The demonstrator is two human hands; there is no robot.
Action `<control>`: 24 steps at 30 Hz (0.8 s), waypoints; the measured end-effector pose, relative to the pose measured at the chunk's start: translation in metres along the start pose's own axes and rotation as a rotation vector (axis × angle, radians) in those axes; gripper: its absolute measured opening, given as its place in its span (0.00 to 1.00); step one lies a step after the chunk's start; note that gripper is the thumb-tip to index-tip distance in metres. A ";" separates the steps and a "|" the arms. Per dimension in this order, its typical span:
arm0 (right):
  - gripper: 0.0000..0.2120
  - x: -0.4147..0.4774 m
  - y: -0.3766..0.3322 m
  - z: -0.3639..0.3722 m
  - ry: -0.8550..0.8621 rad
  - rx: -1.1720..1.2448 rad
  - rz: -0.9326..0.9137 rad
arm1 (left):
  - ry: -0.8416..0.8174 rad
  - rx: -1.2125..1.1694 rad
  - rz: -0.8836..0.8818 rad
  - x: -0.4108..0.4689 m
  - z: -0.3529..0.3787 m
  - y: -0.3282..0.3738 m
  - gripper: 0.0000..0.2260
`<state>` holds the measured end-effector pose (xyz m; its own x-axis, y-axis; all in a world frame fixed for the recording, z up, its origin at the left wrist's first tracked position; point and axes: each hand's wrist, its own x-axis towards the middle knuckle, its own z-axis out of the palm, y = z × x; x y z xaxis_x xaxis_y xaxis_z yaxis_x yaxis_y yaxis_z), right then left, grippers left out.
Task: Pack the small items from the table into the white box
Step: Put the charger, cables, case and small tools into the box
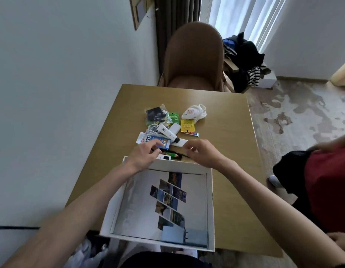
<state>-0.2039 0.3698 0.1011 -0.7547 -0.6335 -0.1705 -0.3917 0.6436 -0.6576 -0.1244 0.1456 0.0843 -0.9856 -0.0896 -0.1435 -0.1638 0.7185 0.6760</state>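
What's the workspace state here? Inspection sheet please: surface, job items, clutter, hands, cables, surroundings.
Surface: wooden table, bare at the far end and right side.
Job's things: white box open at the near edge, a printed sheet lying flat inside; small items piled beyond it, including a white tube, yellow packet, blue packet and plush toy.
Clutter: nothing seen beyond the job's items.
Grippers: left hand reaching at the blue packet; right hand with fingers curled above the pile, grasp unclear.
Cables: white cord coiled in the pile.
Surroundings: brown chair behind the table, clothes pile, another person's leg at right.
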 end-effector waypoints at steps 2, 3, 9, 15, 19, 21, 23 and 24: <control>0.10 0.024 0.008 0.004 0.026 0.034 0.072 | 0.025 0.024 0.005 0.021 -0.004 -0.008 0.10; 0.10 0.036 0.011 0.008 0.031 0.031 0.106 | 0.016 0.050 -0.002 0.032 -0.006 -0.014 0.10; 0.13 0.115 0.026 0.043 0.011 -0.093 0.283 | -0.087 0.194 -0.122 0.085 -0.006 -0.061 0.20; 0.19 0.158 0.029 0.073 0.001 -0.219 0.347 | -0.078 0.064 -0.474 0.112 -0.001 -0.099 0.29; 0.17 0.160 0.031 0.073 0.047 -0.239 0.364 | -0.050 -0.042 -0.527 0.117 0.000 -0.111 0.22; 0.17 0.154 0.032 0.067 0.052 -0.194 0.363 | -0.062 -0.099 -0.539 0.119 -0.003 -0.112 0.19; 0.18 0.145 0.030 0.057 0.078 -0.034 0.355 | -0.062 -0.194 -0.528 0.116 -0.007 -0.109 0.13; 0.18 0.139 0.028 0.050 0.103 0.075 0.351 | -0.056 -0.262 -0.521 0.113 -0.010 -0.105 0.10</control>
<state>-0.2936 0.2778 0.0222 -0.8869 -0.3306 -0.3228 -0.0625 0.7781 -0.6251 -0.2190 0.0528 0.0043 -0.7698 -0.3435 -0.5380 -0.6381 0.3946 0.6611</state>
